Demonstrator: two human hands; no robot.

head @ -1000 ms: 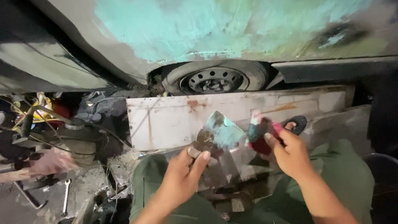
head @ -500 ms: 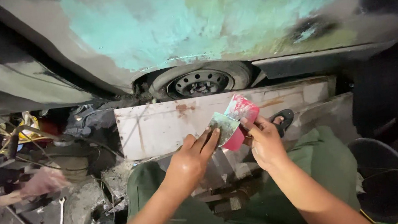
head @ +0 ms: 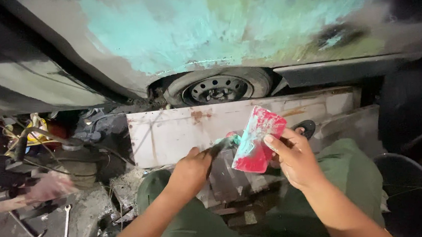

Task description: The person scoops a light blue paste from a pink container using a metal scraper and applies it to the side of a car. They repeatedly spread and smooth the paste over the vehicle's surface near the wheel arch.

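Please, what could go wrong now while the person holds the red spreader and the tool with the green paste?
The green paste on the red spreader may drip onto the green trousers below. The left hand works a dark tool close to the right hand fingers, so a slip might nick them.

Light fell brightest on the car panel and white metal sheet, washing out the turquoise patch. Corners sank into deep shadow. Motion blur smeared the upper frame; wide-angle distortion bent the edges.
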